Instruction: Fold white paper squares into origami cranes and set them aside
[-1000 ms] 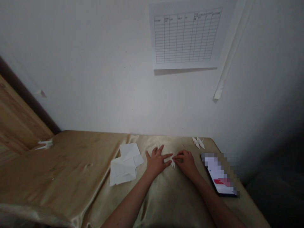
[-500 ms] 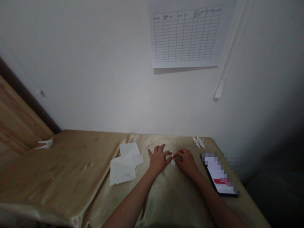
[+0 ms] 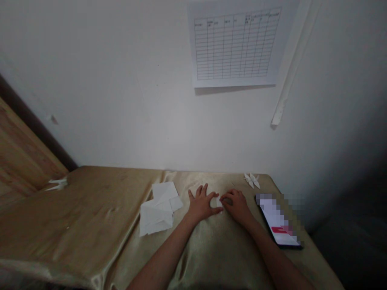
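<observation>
One small folded paper (image 3: 219,204) lies between the fingertips: the left hand (image 3: 200,207) has thumb and forefinger parted around it, the right hand (image 3: 238,204) bunches fingers at its edge, grip unclear. Uneven fingertip pressure could skew it.

A printed sheet (image 3: 236,48) with a ruled grid hangs high on the pale far wall (image 3: 105,100); its header writing is too small to read. Right of it, a whitish strip (image 3: 292,72) slants down the wall. A shiny golden-brown cloth (image 3: 81,213) with creases covers the tabletop (image 3: 127,177). Near its right edge lies a phone (image 3: 276,219), screen lit and partly pixelated, showing a red patch. Wood-grained boarding (image 3: 21,157) stands at the left.
</observation>
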Available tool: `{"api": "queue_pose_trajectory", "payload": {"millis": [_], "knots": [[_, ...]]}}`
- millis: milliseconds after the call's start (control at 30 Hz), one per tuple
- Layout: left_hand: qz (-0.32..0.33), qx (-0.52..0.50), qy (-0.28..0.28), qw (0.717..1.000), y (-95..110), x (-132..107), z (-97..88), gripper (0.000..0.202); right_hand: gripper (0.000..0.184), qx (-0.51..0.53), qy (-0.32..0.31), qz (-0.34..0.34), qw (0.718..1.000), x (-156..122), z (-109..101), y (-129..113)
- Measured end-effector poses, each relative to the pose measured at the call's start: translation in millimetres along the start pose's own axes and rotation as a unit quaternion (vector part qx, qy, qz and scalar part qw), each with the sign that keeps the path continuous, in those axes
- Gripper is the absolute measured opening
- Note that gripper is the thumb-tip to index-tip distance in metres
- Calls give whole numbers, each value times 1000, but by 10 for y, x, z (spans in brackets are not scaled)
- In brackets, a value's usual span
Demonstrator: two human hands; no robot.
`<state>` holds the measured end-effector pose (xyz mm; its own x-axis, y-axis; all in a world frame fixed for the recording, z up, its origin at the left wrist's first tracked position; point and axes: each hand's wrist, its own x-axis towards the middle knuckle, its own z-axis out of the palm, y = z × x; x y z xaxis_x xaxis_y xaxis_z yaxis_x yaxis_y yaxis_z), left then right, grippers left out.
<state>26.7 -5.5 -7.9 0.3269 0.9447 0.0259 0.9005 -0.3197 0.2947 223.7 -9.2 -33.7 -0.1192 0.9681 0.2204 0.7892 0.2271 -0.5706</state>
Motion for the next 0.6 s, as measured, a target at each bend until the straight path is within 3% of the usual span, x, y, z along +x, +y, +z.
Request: {"api": "queue_pose_trajectory", "payload": {"millis": [267, 500, 600], "knots": [[4, 11, -31, 999, 0, -41, -24, 87, 17, -3, 4, -9, 1000, 2, -5, 15], [17, -3, -4, 1000, -11, -56, -3, 80, 16, 2, -7, -20, 1000, 25, 6, 81], [8, -22, 12, 1000, -10, -40, 6, 62, 16, -1, -6, -23, 1000, 27, 22, 108]]}}
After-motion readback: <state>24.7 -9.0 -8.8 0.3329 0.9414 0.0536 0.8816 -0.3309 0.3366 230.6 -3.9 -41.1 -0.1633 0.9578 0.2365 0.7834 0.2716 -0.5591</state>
